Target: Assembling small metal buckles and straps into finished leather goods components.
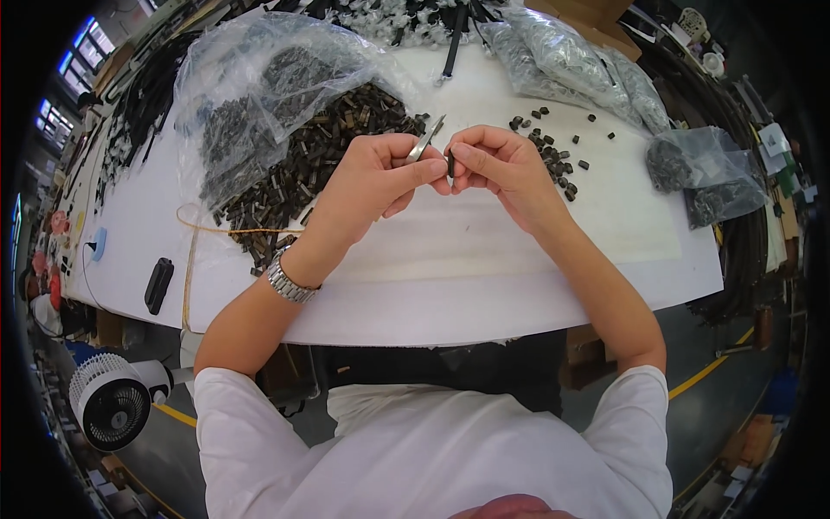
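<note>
Above the middle of the white table, my left hand (387, 173) is closed around a slim silver metal tool (425, 141), which pokes up between thumb and forefinger; whether it is tweezers or small scissors I cannot tell. My right hand (499, 166) pinches a small dark piece (450, 164) between its fingertips. The fingertips of both hands meet at this piece. Left of my left hand lies a large heap of small dark brown and black pieces (303, 156). A scatter of small black pieces (562, 160) lies just right of my right hand.
A clear plastic bag (251, 95) partly covers the heap. Filled clear bags (571, 60) lie at the back right, with smaller bags (709, 173) near the right edge. Black strips (454, 43) lie at the back. A black oblong object (159, 285) sits front left, above a fan (117, 406).
</note>
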A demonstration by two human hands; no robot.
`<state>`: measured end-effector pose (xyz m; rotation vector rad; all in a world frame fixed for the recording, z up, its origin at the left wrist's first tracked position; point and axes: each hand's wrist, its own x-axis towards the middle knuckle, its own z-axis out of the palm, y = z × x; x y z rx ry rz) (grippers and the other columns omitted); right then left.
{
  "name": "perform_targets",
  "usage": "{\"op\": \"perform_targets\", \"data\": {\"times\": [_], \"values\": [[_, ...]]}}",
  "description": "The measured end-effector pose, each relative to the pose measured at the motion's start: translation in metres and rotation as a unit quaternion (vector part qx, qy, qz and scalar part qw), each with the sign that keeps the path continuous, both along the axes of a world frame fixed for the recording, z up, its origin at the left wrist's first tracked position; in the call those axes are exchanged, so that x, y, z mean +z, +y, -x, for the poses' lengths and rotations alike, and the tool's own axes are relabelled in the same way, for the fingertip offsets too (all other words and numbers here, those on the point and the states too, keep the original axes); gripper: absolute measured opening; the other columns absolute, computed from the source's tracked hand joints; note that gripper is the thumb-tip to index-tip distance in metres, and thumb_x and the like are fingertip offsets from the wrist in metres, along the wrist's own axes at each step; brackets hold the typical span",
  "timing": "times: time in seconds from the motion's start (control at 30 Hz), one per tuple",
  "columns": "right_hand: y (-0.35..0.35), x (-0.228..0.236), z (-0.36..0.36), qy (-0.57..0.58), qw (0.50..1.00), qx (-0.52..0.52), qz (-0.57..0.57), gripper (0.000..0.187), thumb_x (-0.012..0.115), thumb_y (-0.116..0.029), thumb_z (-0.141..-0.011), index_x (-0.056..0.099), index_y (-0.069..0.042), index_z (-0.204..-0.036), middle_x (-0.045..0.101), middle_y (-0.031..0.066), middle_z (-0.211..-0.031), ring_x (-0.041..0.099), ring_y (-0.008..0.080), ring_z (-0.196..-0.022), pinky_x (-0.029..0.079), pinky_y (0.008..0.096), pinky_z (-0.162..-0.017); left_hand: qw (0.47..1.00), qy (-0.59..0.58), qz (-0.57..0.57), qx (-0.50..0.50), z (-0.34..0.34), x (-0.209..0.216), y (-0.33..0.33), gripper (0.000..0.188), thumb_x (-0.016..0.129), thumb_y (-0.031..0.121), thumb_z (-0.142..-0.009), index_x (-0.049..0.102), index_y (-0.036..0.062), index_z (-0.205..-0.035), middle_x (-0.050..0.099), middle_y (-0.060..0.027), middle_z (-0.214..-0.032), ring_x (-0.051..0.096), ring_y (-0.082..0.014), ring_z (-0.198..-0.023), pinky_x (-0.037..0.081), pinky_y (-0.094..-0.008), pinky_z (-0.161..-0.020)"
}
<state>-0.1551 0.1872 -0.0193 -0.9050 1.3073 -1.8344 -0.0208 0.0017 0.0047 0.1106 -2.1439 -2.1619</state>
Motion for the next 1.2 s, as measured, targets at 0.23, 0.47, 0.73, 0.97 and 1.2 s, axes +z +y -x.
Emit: {"op": "perform_targets", "data": {"times": [0.23,0.47,0.73,0.97,1.2], "values": [[-0.001,0.004,-0.005,0.080,0.996,-0.043,-0.008,0.018,0.069,-0.015,-0.103,0.072,0.002,-0.108,0.072,0.0056,-0.091,0.067,0.0110,-0.077,0.058,0.0263,-0.074,0.999,0.000,-0.034,-0.010,0.001,-0.003,-0.001,0.019,0.071,0.017,-0.099,0.071,-0.0008,-0.107,0.073,-0.0070,-0.085,0.040,-0.0002,-0.049,0.026,-0.0183,-0.044],[0.002,0.010,-0.018,0.177,0.979,-0.090,-0.034,0.014,0.067,-0.009,-0.103,0.072,0.004,-0.106,0.073,0.0061,-0.092,0.066,0.0106,-0.076,0.053,0.0246,-0.073,1.000,-0.016,0.004,-0.026,0.000,0.003,0.000,0.017,0.072,0.013,-0.096,0.070,-0.0008,-0.105,0.073,-0.0061,-0.083,0.041,0.0002,-0.049,0.025,-0.0187,-0.043],[-0.002,-0.001,-0.027,0.224,0.964,-0.141,-0.021,0.006,0.067,-0.002,-0.097,0.071,0.004,-0.097,0.071,0.0069,-0.082,0.067,0.0098,-0.072,0.052,0.0256,-0.065,0.994,-0.037,0.092,0.049,0.009,-0.002,0.016,0.009,0.063,0.004,-0.094,0.069,-0.0025,-0.096,0.071,-0.0051,-0.079,0.043,0.0009,-0.046,0.026,-0.0190,-0.039],[-0.017,-0.003,-0.034,0.190,0.961,-0.199,-0.036,0.012,0.074,-0.010,-0.093,0.069,0.000,-0.089,0.072,0.0071,-0.076,0.067,0.0111,-0.064,0.053,0.0271,-0.059,0.967,0.053,0.201,0.150,0.003,-0.009,0.020,0.013,0.061,-0.001,-0.093,0.054,0.0025,-0.083,0.058,0.0030,-0.075,0.047,0.0000,-0.066,0.034,-0.0202,-0.056],[-0.019,-0.010,-0.032,0.333,0.900,-0.267,-0.086,0.014,0.075,-0.013,-0.092,0.069,-0.002,-0.085,0.072,0.0074,-0.069,0.067,0.0142,-0.058,0.052,0.0287,-0.057,0.924,0.145,0.309,0.174,0.005,-0.015,0.023,0.018,0.064,-0.001,-0.091,0.048,0.0020,-0.081,0.050,0.0035,-0.073,0.038,-0.0022,-0.064,0.028,-0.0237,-0.054]]}}
